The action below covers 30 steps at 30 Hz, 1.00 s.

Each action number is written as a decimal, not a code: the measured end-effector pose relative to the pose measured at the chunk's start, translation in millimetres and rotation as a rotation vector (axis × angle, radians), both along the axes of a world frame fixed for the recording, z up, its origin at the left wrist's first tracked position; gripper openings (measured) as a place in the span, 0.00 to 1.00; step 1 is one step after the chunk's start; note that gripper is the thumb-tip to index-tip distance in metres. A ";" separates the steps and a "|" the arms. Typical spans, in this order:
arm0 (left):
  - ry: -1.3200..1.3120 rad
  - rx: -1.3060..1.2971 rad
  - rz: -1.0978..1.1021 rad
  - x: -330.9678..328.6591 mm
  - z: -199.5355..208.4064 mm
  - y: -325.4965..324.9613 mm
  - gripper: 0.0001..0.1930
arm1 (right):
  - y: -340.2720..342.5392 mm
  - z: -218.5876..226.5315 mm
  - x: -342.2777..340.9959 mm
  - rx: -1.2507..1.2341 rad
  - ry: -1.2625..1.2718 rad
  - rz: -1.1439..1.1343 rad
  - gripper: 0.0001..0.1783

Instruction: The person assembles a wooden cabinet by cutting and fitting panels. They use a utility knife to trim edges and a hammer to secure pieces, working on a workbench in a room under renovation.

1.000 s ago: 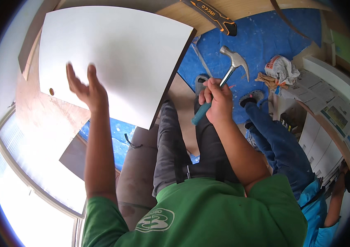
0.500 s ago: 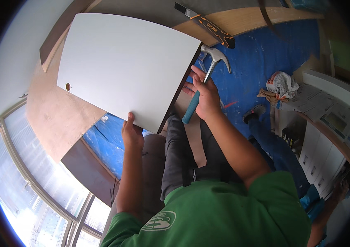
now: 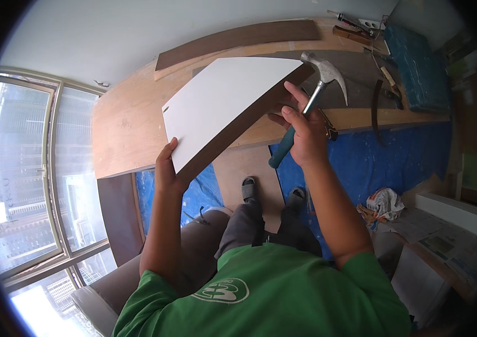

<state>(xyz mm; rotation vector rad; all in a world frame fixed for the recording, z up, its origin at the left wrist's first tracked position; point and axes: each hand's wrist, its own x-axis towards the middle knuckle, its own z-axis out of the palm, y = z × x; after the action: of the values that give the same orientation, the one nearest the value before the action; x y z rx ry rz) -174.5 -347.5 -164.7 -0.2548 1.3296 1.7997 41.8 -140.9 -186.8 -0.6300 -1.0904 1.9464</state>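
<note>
The left hand (image 3: 168, 168) pinches the near-left corner of a flat white panel with a dark brown edge (image 3: 227, 101), thumb on top, holding it over the front edge of a pale plywood workbench (image 3: 129, 129). A long dark brown wooden strip (image 3: 238, 42) lies along the bench's far edge. The right hand (image 3: 306, 132) holds a steel claw hammer with a teal grip (image 3: 312, 100), fingers partly spread beside the panel's right end; whether they touch it, I cannot tell. A teal rectangular slab (image 3: 417, 70) sits at the bench's right end.
</note>
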 end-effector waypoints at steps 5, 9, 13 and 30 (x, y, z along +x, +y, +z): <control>0.012 0.052 -0.011 -56.9 38.2 9.2 0.16 | 31.5 56.6 -58.3 0.112 -0.004 0.064 0.25; 0.031 0.178 -0.030 -105.8 54.4 4.1 0.16 | 42.0 92.1 -117.0 0.207 -0.033 0.058 0.25; 0.047 0.303 -0.069 -160.7 56.2 -11.4 0.21 | 43.5 114.2 -194.4 0.389 -0.123 0.059 0.22; 2.050 -0.645 -0.218 -317.5 184.0 154.3 0.24 | 136.6 218.2 -376.3 0.761 -0.575 0.208 0.26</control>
<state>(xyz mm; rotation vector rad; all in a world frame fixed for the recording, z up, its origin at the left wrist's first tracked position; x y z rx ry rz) -492.0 -193.2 19.3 1.7802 2.9451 0.8974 -334.5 -4.2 31.4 -0.6629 -2.1726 1.3439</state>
